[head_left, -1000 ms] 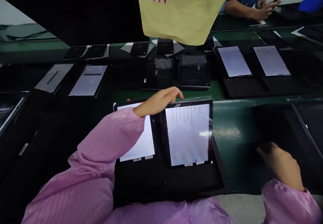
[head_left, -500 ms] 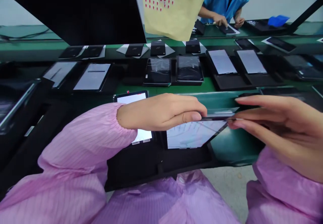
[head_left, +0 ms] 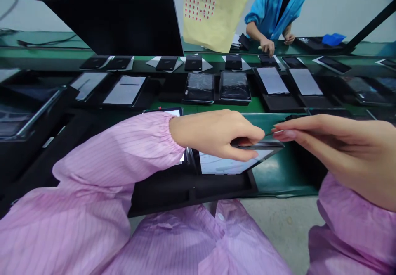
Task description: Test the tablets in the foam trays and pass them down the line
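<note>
A tablet (head_left: 230,162) with a lit screen is tilted up over a black foam tray. My left hand (head_left: 222,135) is closed around its upper edge, the thumb across the front and the other fingers behind. My left index fingertip reaches to a small thin piece (head_left: 276,133), whose kind I cannot make out. Finger and thumb of my right hand (head_left: 337,147) pinch that piece beside the tablet's upper right corner. Another lit tablet (head_left: 176,112) lies to the left, mostly covered by my left forearm.
Black foam trays (head_left: 161,194) lie along the near edge of the green bench (head_left: 278,176). Behind are several tablets, two in clear film (head_left: 199,87). A large black panel (head_left: 123,19) and a yellow sheet (head_left: 213,15) hang above. Across the bench, a person in blue (head_left: 269,10) handles a device.
My left index finger has lifted off the tablet's edge and stretched toward the small piece. My right hand has shifted slightly left and up, its fingers closer together. The view has tilted slightly.
</note>
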The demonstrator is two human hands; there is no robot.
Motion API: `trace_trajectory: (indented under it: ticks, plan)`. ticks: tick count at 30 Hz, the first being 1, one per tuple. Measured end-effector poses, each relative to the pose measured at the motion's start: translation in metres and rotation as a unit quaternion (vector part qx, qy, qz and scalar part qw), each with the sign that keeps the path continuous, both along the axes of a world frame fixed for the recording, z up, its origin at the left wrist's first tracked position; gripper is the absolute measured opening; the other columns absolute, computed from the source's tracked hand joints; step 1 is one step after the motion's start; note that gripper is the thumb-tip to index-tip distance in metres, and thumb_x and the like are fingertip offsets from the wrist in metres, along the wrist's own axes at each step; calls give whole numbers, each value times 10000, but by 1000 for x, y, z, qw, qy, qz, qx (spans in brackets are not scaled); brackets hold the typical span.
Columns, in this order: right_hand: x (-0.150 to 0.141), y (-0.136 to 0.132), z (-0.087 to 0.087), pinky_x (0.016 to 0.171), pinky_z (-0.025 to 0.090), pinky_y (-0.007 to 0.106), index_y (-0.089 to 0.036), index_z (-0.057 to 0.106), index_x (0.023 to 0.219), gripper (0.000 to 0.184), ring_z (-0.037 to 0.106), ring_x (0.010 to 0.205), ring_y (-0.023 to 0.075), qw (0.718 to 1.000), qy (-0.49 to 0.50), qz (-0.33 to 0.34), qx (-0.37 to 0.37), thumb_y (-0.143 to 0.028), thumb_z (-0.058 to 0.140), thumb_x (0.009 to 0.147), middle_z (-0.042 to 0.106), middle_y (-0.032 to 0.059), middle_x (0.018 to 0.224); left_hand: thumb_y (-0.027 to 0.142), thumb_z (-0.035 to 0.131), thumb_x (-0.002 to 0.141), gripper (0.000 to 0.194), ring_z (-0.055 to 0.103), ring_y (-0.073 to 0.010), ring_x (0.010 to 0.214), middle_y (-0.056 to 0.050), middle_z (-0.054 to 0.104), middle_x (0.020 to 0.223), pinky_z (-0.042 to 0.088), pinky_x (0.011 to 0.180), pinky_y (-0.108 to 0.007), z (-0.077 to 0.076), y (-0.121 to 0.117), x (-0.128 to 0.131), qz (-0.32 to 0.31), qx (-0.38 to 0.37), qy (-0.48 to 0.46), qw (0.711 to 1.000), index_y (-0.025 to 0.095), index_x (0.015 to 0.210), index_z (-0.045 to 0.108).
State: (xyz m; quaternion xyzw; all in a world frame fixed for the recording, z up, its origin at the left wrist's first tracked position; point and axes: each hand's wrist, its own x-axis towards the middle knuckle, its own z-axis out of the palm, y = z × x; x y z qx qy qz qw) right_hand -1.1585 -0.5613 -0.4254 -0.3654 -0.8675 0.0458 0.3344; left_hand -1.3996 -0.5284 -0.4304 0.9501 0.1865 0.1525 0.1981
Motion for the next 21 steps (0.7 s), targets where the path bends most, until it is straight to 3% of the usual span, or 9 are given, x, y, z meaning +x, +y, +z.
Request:
trace_trajectory:
  ticks: [6,12,17,21]
  plan:
    - [-4,-1,-4,536,522,158,-272,739,846,97,709,704,89,998,36,-42,-11,-340,679,878,765,-68,840,218,568,886,67,555,-90,622,22,646,748,401,594,-219,-3,-9,-12,28,31,-51,998,213,829,603]
    - [-5,-3,-11,633,578,148,-268,715,964,138,724,730,95,995,84,-55,-19,-350,707,853,767,-68,865,235,571,863,87,491,-96,575,20,613,704,311,520,-242,-5,-16,-6,56,125,-25,990,209,780,578]
    - [-1,-9,-12,583,517,150,-284,715,873,78,692,670,69,994,54,-53,76,-360,703,860,755,-89,810,210,603,839,190,408,-77,566,52,486,640,317,562,-231,-1,-4,5,11,45,-13,999,192,692,484]
    - [-9,-7,-9,507,429,162,-208,652,951,144,625,555,42,988,-51,-28,145,-300,544,974,726,-44,753,236,543,899,287,387,-74,557,54,435,606,320,568,-235,0,4,3,36,-27,-40,998,185,635,442]
